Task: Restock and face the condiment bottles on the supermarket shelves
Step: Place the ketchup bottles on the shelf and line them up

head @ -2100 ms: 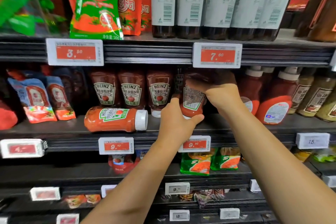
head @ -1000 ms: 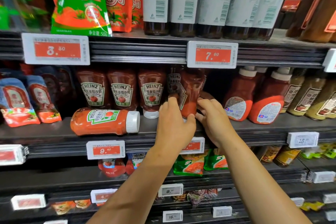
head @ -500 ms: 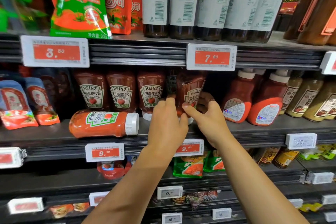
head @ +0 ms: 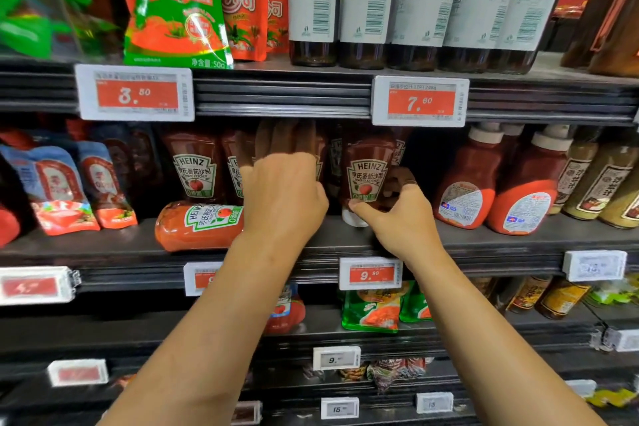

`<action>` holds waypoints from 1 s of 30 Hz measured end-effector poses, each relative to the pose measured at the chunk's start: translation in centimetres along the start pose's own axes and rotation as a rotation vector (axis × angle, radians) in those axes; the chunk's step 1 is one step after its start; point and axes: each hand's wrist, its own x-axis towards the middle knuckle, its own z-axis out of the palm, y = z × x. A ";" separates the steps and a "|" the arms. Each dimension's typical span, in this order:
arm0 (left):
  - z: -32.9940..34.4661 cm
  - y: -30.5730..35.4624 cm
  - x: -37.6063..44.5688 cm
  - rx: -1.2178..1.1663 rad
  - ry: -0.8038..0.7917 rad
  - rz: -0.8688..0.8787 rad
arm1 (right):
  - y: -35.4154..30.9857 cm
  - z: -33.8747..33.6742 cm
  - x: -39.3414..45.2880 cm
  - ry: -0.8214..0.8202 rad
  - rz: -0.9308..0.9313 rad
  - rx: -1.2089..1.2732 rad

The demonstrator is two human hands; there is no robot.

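- Two hands are up at the ketchup shelf.
- My right hand pinches the bottom of a Heinz ketchup bottle, cap down, so its label faces out.
- My left hand curls over the next bottle; I cannot tell if it grips.
- One ketchup bottle lies flat in front and needs standing up.

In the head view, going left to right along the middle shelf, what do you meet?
Blue-and-red sauce pouches → upright Heinz bottle above a toppled one → left hand → Heinz bottle gripped by right hand → red squeeze bottles → brown sauce bottles.
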 end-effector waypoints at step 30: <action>-2.1 -15.2 -5.6 -0.123 0.089 -0.422 | -6.1 7.4 -6.0 -0.247 -0.319 -0.121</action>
